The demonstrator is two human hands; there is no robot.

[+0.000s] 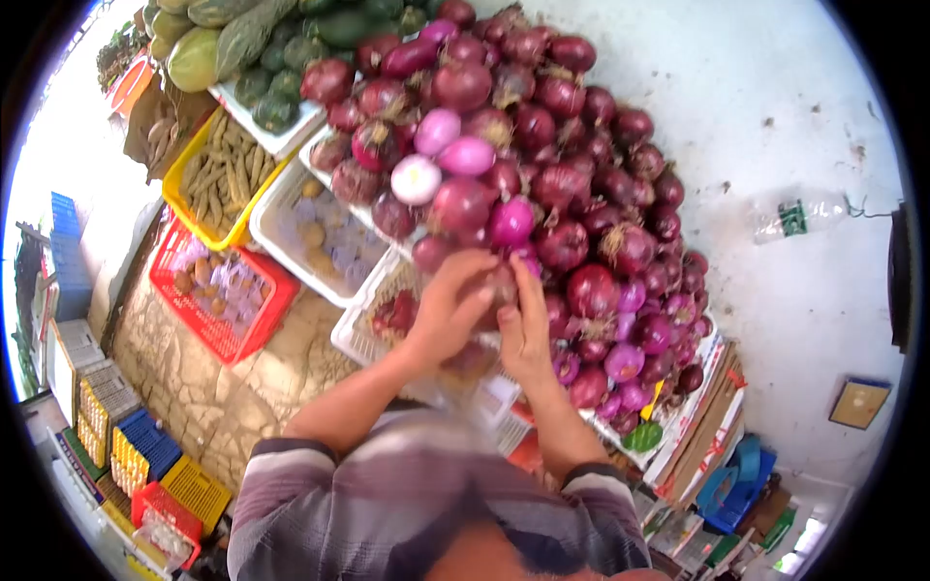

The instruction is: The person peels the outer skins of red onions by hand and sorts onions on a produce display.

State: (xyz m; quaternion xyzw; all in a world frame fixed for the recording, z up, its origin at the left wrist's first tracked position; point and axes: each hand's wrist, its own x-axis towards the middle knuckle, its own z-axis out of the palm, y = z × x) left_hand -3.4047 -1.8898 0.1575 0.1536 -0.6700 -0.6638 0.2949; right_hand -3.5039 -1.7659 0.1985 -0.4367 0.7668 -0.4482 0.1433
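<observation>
In the head view, a large heap of red onions point(562, 184) rises in front of me. My left hand point(448, 308) and my right hand point(525, 331) meet at the heap's near edge. Between them is a dull brownish-red onion point(496, 289), partly hidden by my fingers, which curl round it from both sides. Just beyond my fingertips lie a bright, peeled-looking purple onion point(512, 222) and a larger red onion point(460, 206). A white-topped onion point(416, 180) sits further to the left. Below my left hand, a white basket point(356, 334) holds dark red scraps, perhaps onion skins.
Left of the heap stand a white crate point(281, 228) with potato-like items, a yellow basket point(174, 189) of knobbly roots and a red basket point(232, 344). Green gourds point(242, 44) are piled at the back left. A plastic bottle point(794, 215) lies at right.
</observation>
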